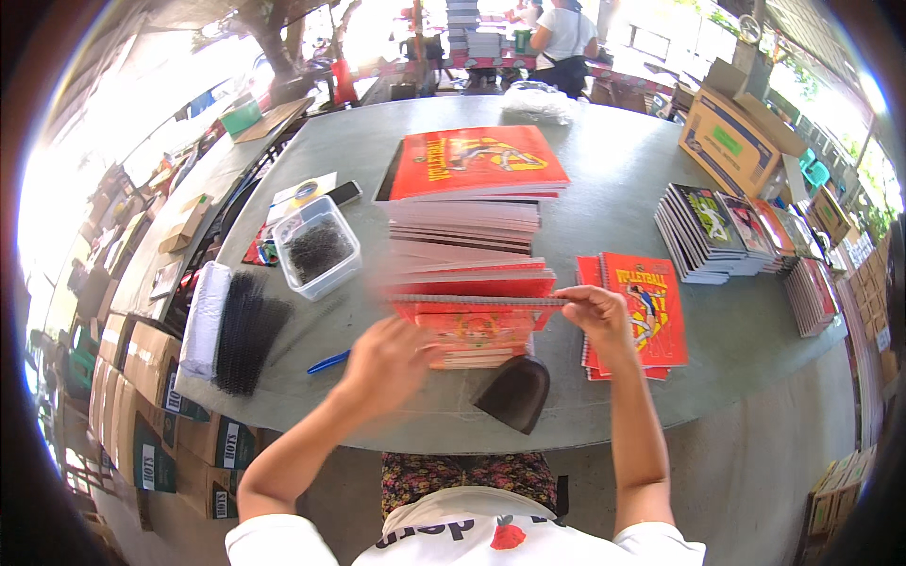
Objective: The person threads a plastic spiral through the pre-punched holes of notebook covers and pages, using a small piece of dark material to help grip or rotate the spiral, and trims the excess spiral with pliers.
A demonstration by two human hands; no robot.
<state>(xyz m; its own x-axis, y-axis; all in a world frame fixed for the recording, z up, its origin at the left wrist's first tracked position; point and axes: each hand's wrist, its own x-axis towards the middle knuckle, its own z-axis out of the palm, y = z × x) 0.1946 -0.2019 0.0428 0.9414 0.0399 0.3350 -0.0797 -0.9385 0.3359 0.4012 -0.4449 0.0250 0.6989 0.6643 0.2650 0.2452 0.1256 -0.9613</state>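
Note:
A red spiral notebook (481, 304) stands with its bound edge up at the near end of a long row of notebooks (462, 226). My right hand (601, 319) is closed in a pinch at the right end of that bound edge. My left hand (385, 366), smeared by motion, is by the notebook's left lower side; its fingers cannot be made out. Close in front lies a dark, rounded block (514, 391). To the right of my right hand is a small pile of red notebooks (651, 302). More red-covered notebooks (479, 162) lie flat at the row's far end.
Left on the table are a clear plastic tub (319, 247) of small black pieces, a bundle of black coils (247, 332), a blue pen (327, 362) and a phone (345, 192). Stacked notebooks (703, 231) and a cardboard box (731, 137) stand at right. Someone (564, 42) stands beyond.

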